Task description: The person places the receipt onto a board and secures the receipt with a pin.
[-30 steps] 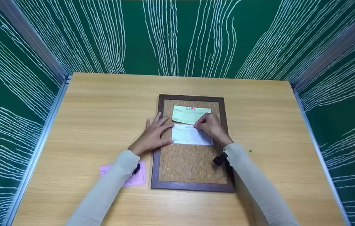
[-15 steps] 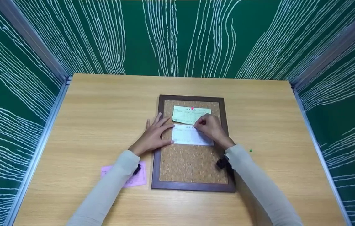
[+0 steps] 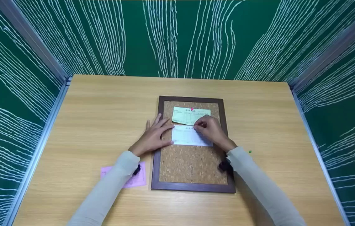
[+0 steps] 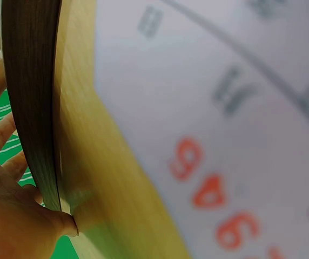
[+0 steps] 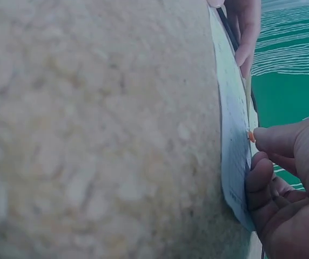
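A framed corkboard (image 3: 193, 166) lies on the table with a light green printed slip (image 3: 182, 115) near its top, a red push pin (image 3: 192, 109) in that slip's upper edge. Just below lies a white printed slip (image 3: 185, 136). My left hand (image 3: 152, 136) is spread over the board's left frame, thumb and index fingertip resting at the white slip's left edge. With thumb and fingertip, my right hand (image 3: 210, 129) pinches an orange push pin (image 5: 251, 136) at the white slip's top edge. The right hand covers part of both slips.
A pink printed slip (image 3: 137, 180) lies left of the board, partly under my left forearm. Right of the board is a tiny green object (image 3: 250, 151) on the wooden table (image 3: 102, 110). Green walls with white lines (image 3: 152, 37) enclose the table's back and sides.
The right wrist and forearm have shifted slightly to the right and down, while the right fingertips stay at the white slip's top edge. The left hand holds its place.
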`<control>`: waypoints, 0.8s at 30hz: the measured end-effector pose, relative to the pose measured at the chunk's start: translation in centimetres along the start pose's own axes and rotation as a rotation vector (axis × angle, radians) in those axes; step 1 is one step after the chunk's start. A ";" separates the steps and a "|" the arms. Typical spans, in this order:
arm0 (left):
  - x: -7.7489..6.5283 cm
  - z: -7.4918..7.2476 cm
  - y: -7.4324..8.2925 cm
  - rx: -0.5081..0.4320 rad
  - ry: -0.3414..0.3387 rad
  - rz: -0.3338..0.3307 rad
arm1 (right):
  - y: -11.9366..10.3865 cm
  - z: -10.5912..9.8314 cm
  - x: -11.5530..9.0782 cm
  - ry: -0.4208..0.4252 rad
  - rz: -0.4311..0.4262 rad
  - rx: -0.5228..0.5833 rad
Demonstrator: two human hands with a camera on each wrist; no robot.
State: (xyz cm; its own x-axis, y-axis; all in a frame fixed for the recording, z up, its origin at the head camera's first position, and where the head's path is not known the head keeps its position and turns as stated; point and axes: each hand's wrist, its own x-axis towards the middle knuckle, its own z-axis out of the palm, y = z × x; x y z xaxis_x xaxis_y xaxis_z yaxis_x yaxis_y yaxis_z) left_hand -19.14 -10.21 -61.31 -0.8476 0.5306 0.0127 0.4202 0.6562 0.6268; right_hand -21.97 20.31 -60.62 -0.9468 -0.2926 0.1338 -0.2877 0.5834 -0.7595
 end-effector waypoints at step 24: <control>0.0 -0.1 0.0 0.004 -0.003 -0.004 | -0.1 -0.9 0.4 -0.113 -0.075 -0.147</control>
State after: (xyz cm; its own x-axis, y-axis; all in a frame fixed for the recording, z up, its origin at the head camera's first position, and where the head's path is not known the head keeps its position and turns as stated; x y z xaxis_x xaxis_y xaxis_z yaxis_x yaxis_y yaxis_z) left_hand -19.18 -10.23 -61.23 -0.8482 0.5296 0.0075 0.4179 0.6604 0.6239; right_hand -22.45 20.81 -59.90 -0.9021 -0.4180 0.1076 -0.3826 0.6588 -0.6477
